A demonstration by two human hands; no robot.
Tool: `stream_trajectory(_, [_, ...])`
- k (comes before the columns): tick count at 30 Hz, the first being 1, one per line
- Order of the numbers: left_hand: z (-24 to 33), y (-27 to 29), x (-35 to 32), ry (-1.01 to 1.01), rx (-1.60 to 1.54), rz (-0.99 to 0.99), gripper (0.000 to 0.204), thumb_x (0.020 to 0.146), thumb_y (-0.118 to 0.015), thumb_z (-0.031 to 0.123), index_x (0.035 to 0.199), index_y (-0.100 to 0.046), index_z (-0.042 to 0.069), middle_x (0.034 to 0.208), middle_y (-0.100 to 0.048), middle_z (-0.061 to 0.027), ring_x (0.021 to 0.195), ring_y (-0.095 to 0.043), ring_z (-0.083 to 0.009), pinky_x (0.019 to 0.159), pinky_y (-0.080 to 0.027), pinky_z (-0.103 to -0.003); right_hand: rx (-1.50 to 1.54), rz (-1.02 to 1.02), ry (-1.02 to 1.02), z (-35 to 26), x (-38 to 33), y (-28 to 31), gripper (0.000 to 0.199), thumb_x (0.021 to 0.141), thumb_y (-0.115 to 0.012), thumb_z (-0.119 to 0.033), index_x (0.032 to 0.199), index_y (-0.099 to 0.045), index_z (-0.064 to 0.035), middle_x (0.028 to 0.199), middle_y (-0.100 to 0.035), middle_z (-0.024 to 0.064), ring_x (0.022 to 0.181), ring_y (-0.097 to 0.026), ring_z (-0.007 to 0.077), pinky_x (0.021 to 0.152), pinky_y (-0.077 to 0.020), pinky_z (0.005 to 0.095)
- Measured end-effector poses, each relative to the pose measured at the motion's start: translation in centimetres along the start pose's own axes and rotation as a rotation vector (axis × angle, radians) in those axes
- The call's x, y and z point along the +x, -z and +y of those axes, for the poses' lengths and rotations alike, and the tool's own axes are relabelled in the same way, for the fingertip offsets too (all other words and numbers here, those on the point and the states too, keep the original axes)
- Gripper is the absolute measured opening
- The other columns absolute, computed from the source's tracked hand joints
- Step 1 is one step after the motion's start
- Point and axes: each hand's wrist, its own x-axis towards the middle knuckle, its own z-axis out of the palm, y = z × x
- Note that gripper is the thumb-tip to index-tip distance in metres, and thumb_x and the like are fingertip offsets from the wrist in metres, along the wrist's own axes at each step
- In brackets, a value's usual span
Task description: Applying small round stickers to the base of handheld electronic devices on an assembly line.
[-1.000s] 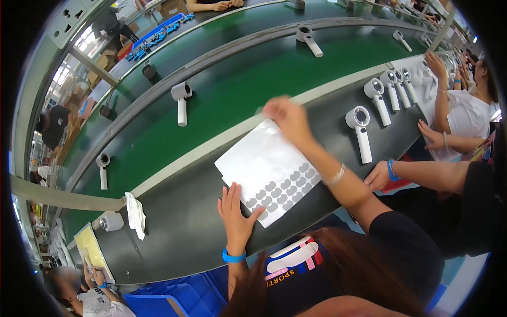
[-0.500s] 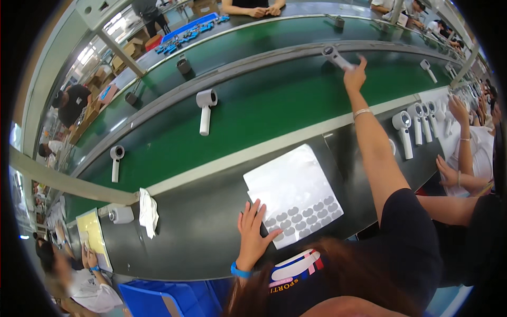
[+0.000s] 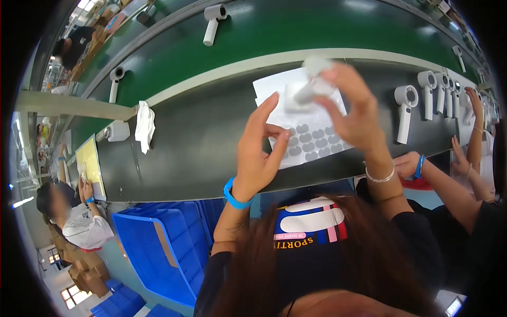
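Observation:
A white handheld fan [image 3: 300,96], smeared by motion, is gripped in my right hand [image 3: 355,108] above a white sheet [image 3: 270,84]. Rows of rounded grey stickers [image 3: 307,147] cover the sheet's near part. My left hand [image 3: 256,148] is raised at the sheet's left edge, fingers apart and holding nothing. Part of the sheet is hidden behind the fan and my right hand. To the right, another white handheld fan [image 3: 405,113] lies on the dark table [image 3: 195,121], and several more sit beyond it.
Beyond the table runs a green conveyor belt [image 3: 274,34] carrying spaced-out fans. A white cloth [image 3: 144,127] and a white container [image 3: 117,131] are at the left. Blue crates [image 3: 153,253] stand below the table edge. A co-worker's hand [image 3: 406,164] is close on my right.
My right hand has come back from the belt with the fan, now over the sheet. My left hand has lifted off the sheet. The view has tilted downward.

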Motion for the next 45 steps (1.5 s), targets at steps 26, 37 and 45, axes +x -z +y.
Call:
stream_trajectory(26, [1.6, -2.9, -1.2, 0.043, -0.234, -0.108, 0.041, 0.078, -0.063, -0.013, 0.117, -0.056, -0.003, 0.125, -0.054, -0.0184, 0.081, -0.062, -0.0129, 0.071, -0.055, -0.026, 0.662, 0.093, -0.866, -6.0, -3.9, 2.5, 0.048, 0.082, -0.064, 0.005, 0.123, -0.038, -0.0025, 0.084, -0.061, 0.0071, 0.107, -0.059, 0.0228, 0.087, -0.0446, 0.0292])
stream_trajectory(37, [1.8, -2.5, -1.5, 0.230, -0.601, -0.178, 0.041, 0.081, -0.061, -0.012, 0.121, -0.055, -0.005, 0.130, -0.049, -0.0183, 0.103, -0.061, -0.0227, 0.088, -0.054, -0.030, 0.645, 0.013, -0.891, -6.3, -3.6, 2.0, 0.042, 0.082, -0.062, 0.006, 0.113, -0.036, -0.0042, 0.080, -0.061, 0.0069, 0.102, -0.062, 0.0221, 0.089, -0.0461, 0.0304])
stream_trajectory(45, [1.7, -2.5, -1.5, 0.236, -0.620, -0.174, 0.038, 0.083, -0.060, -0.009, 0.120, -0.056, -0.005, 0.129, -0.049, -0.0184, 0.103, -0.062, -0.0237, 0.088, -0.054, -0.031, 0.637, 0.007, -0.906, -6.4, -3.5, 2.1, 0.043, 0.082, -0.063, 0.006, 0.113, -0.036, -0.0060, 0.082, -0.061, 0.0072, 0.102, -0.061, 0.0212, 0.089, -0.0447, 0.0289])
